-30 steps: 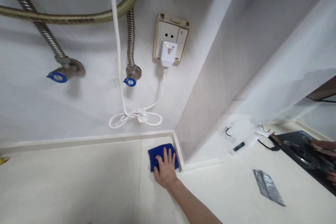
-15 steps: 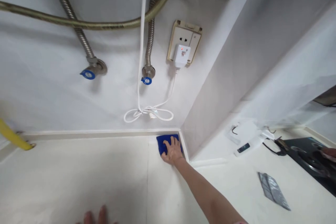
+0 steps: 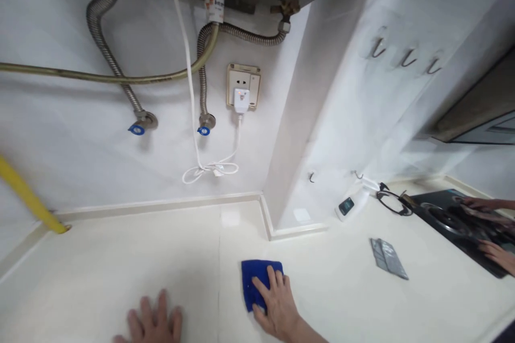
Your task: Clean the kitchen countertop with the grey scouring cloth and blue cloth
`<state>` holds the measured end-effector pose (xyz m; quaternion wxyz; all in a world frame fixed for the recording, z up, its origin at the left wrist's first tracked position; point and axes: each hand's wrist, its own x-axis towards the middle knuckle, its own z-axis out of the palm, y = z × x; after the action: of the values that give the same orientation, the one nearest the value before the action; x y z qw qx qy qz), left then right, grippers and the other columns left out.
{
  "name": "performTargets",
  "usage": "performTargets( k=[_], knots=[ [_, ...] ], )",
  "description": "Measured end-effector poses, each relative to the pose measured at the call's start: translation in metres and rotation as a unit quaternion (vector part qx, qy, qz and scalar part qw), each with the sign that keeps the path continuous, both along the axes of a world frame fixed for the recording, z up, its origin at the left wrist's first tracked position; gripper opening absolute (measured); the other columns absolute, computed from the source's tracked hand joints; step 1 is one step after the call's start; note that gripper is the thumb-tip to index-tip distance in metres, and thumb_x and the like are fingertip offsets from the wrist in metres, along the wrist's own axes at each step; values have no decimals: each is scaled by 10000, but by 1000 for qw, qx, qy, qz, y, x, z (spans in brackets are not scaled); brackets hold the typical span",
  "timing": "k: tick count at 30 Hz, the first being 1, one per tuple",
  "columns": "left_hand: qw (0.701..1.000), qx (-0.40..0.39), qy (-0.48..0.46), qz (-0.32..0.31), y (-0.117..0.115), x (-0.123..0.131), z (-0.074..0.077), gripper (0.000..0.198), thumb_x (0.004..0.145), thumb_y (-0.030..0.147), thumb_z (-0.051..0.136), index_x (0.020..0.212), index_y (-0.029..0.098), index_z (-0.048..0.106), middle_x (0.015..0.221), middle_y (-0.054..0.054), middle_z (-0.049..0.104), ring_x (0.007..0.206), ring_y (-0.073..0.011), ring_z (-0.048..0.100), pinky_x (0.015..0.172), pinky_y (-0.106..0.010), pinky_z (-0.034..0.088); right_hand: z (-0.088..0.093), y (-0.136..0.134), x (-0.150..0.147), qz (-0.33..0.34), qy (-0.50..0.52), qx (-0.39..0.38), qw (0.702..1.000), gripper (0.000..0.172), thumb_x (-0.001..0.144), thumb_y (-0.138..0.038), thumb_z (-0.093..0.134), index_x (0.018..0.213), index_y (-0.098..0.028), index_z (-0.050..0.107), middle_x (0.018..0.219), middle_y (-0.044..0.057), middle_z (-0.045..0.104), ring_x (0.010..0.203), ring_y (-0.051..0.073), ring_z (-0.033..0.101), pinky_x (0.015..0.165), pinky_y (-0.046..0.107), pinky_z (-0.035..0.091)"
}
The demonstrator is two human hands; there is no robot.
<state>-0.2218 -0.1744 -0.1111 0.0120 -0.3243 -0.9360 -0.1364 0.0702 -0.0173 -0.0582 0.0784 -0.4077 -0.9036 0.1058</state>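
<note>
LEFT: left hand (image 3: 155,320) lay flat on worktop (image 3: 100,268), fingers spread, empty, apparently bracing; wrist cut off | CENTRE: blue cloth (image 3: 254,277) lay forward of the wall corner; right hand (image 3: 278,306) pressed it flat, fingers extended, not clenched; cloth's near edge was hidden under the palm | RIGHT: another person's hands (image 3: 497,254) at hob (image 3: 442,215) were cropped

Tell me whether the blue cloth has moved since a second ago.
Yes. The blue cloth, under the right hand, has slid toward the person, away from the counter's back corner it was tucked against.
</note>
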Motion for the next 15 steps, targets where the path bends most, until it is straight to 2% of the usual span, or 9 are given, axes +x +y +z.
performTargets(
  k=[2,4,6,8,10,12,15],
  knots=[
    [1000,1,14,5,2,3,7,684,967,452,251,1569,161,392,1699,-225,253,1575,-457,154,1196,-752,131,-1,-11,21,13,25,-6,1000,702,844,-554,695,1502,-421,492,1555,169,495,1289,489,524,1032,726,392],
    [1000,5,19,6,4,6,16,684,973,453,230,1559,149,411,1688,-230,273,1573,-463,149,1199,-755,123,-4,-12,39,11,84,-18,996,587,916,-543,611,1479,-402,527,1500,145,552,1273,427,559,1035,671,446],
    [1000,10,9,2,5,9,25,693,975,472,226,1548,139,430,1671,-240,302,1564,-480,164,1195,-764,124,-9,-4,55,-39,174,-28,984,468,1011,-492,454,1435,-335,575,1391,128,629,1235,329,603,1053,561,495],
    [1000,30,-7,4,6,13,31,692,965,477,265,1523,121,468,1646,-259,338,1551,-501,187,1189,-774,129,-17,8,69,-111,242,-24,964,466,1053,-455,336,1378,-262,609,1301,129,671,1206,277,625,1064,491,511],
    [998,69,-12,5,8,19,36,674,958,437,289,1480,75,513,1626,-286,359,1551,-509,179,1191,-773,138,-26,19,80,-154,263,-20,952,492,1058,-462,297,1346,-219,614,1290,142,673,1214,273,622,1072,474,507],
    [993,109,-23,-27,15,32,38,637,950,376,301,1413,32,571,1597,-304,399,1555,-489,191,1203,-747,179,-32,25,84,-167,246,-36,954,497,1052,-448,290,1334,-191,608,1301,148,667,1225,263,618,1081,448,501],
    [979,137,-76,-132,38,68,36,534,914,334,383,1267,72,684,1514,-262,533,1517,-421,337,1223,-652,283,-34,25,78,-195,186,-73,960,469,1043,-379,288,1313,-174,613,1276,147,675,1188,238,636,1050,393,506]
  ],
)
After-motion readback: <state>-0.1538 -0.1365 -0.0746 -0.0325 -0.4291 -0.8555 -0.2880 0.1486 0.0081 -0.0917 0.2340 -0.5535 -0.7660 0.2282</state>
